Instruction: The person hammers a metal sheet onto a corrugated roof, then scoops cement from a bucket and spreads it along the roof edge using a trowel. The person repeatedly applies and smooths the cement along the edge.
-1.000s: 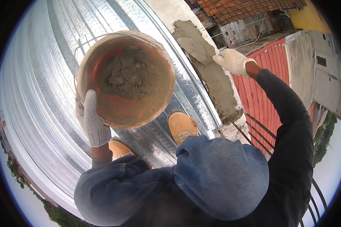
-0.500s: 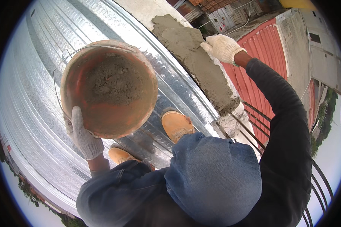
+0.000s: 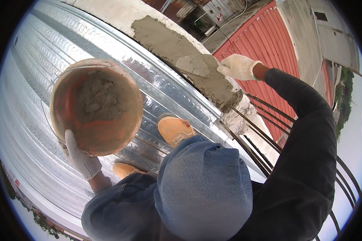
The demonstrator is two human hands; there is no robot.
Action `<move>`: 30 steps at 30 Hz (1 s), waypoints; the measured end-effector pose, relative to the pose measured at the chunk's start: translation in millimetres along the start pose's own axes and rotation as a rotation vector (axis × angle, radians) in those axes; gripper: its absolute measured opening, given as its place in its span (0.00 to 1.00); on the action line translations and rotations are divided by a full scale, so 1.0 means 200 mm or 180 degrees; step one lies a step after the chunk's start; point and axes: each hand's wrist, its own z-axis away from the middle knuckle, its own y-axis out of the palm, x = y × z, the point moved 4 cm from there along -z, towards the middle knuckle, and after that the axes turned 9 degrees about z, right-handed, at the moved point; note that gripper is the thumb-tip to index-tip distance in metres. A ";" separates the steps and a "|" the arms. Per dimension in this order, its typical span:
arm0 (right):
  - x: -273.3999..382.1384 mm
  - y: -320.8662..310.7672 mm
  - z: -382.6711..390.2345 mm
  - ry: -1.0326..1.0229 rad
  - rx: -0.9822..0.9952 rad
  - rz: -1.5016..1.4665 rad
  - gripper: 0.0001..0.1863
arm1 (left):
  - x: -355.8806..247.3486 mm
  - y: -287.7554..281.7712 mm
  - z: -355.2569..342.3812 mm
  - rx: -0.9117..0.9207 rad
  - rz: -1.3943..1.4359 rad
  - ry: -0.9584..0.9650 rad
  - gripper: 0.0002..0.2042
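My left hand point(image 3: 78, 156), in a pale knit glove, grips the lower left rim of a round bucket point(image 3: 124, 128), which has a wire handle and some grey mortar point(image 3: 98, 98) inside. My cream-gloved right hand point(image 3: 237, 67) is closed on a trowel point(image 3: 193, 64), whose blade lies against a strip of wet grey mortar point(image 3: 161, 40) along the top of the concrete ledge point(image 3: 116, 12). The trowel's handle is hidden in my fingers.
I stand in tan boots point(image 3: 173, 128) on corrugated galvanized metal decking point(image 3: 36, 112). Dark rebar rods point(image 3: 261, 136) project from the ledge's near end. Beyond the edge lie a red corrugated roof point(image 3: 261, 44), weathered walls and trees lower down.
The bucket and my left hand have shifted down-left in the picture as the view moves. The trowel has moved along the mortar, its blade now showing plainly, and the mortar strip looks smoother.
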 end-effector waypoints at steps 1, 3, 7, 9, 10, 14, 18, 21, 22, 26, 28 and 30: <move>0.00 0.04 0.05 0.0005 0.0074 -0.0010 0.29 | -0.01 0.00 0.00 -0.0006 -0.0025 0.0034 0.22; -0.01 0.10 0.18 0.0372 0.0501 -0.0465 0.28 | -0.02 0.00 -0.01 0.0022 -0.0039 0.0043 0.21; -0.10 0.20 0.31 0.0159 0.0549 -0.0176 0.27 | -0.01 0.01 -0.02 0.0091 -0.0044 0.0022 0.21; -0.11 0.22 0.34 0.0081 0.0480 0.0024 0.27 | -0.02 0.01 -0.02 0.0169 -0.0016 0.0024 0.22; -0.13 0.23 0.34 0.0082 0.0513 0.0071 0.27 | -0.02 0.01 -0.02 0.0207 0.0004 0.0022 0.23; -0.22 0.26 0.35 -0.0014 0.0501 0.0438 0.26 | -0.02 0.02 0.00 0.0113 -0.0098 0.0066 0.23; -0.31 0.25 0.37 -0.0039 0.0406 0.0699 0.25 | -0.03 0.04 0.01 0.0039 -0.0131 0.0101 0.22; -0.41 0.18 0.39 -0.0010 -0.0144 0.0852 0.23 | -0.04 0.05 0.03 0.0102 -0.0116 0.0057 0.21; -0.41 0.16 0.38 0.0028 -0.0330 0.0783 0.22 | -0.05 0.06 0.03 0.0131 -0.0114 0.0045 0.21; -0.26 0.03 0.38 0.0019 -0.0754 0.0587 0.22 | -0.03 0.05 0.02 0.0233 0.0063 -0.0001 0.21; -0.05 -0.07 0.37 -0.0020 -0.0639 0.0473 0.22 | -0.02 0.03 0.02 0.0130 0.0107 -0.0014 0.22; 0.16 -0.12 0.38 0.0018 -0.0338 0.0283 0.22 | -0.03 0.06 0.04 0.0164 0.0147 0.0019 0.22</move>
